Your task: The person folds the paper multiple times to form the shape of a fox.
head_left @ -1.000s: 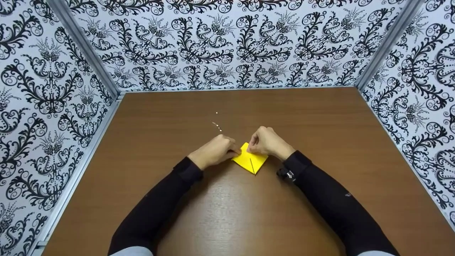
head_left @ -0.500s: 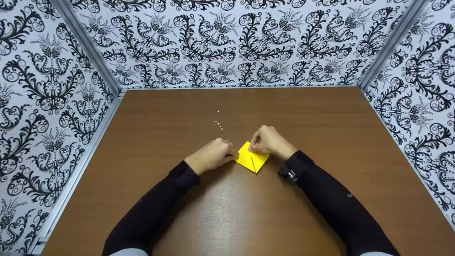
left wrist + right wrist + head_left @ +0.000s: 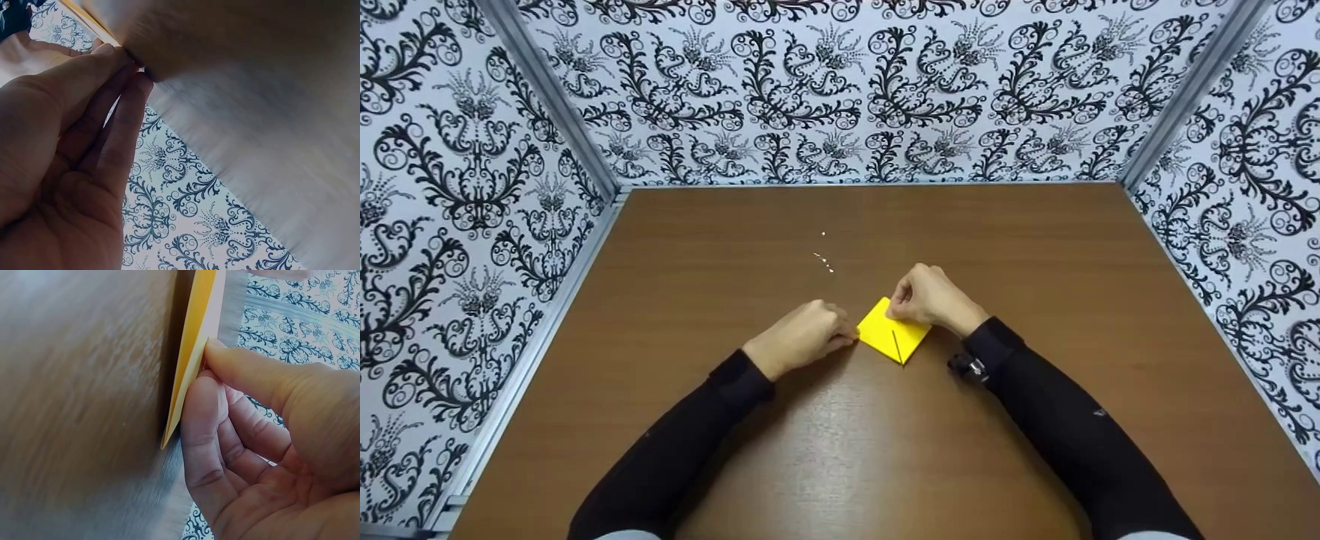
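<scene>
A small folded sheet of yellow paper (image 3: 885, 341) lies on the wooden table as a diamond, its point toward me, a dark seam running up from that point. My left hand (image 3: 802, 335) pinches the paper's left corner. In the left wrist view, the fingertips (image 3: 143, 84) meet the thumb beside the narrow paper edge (image 3: 93, 23). My right hand (image 3: 931, 298) holds the paper's upper right part between thumb and index finger. From the right wrist, the paper (image 3: 194, 343) appears edge-on in layers, slightly parted; the right thumb (image 3: 230, 360) lies against its surface.
Several tiny white scraps (image 3: 825, 262) are scattered on the table (image 3: 720, 247) beyond the paper. Patterned panels (image 3: 810, 90) stand along the back and both sides, joined by metal corner posts (image 3: 551, 90). A dark device (image 3: 969, 367) sits at my right wrist.
My left hand has slid left and slightly toward me, from over the paper's left part to its corner, exposing more yellow. The right hand keeps its place on the paper.
</scene>
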Demonstrator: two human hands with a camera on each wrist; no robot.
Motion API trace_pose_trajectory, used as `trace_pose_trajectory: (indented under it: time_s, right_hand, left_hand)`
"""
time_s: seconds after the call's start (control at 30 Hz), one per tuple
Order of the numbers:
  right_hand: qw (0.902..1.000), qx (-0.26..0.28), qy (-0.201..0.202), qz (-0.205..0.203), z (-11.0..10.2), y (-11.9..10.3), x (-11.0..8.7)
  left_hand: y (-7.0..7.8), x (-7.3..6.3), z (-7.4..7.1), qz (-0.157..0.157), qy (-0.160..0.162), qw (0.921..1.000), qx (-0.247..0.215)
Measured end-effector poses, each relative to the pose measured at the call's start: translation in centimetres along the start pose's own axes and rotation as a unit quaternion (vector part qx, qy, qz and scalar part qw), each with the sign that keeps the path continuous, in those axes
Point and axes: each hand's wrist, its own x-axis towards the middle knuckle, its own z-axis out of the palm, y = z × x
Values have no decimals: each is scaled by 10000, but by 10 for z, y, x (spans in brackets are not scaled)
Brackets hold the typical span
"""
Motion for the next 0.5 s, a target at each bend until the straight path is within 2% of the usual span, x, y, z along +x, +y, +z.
trace_pose_trajectory:
  time_s: [0.27,0.5]
  right_hand:
    - [10000,25,-15,0,3,2,0]
    - [10000,-23,49,-26,3,0,1]
  left_hand:
    - [5,-11,1,-140,-84,9997,186]
    - [5,-19,-1,-196,-148,9996,112]
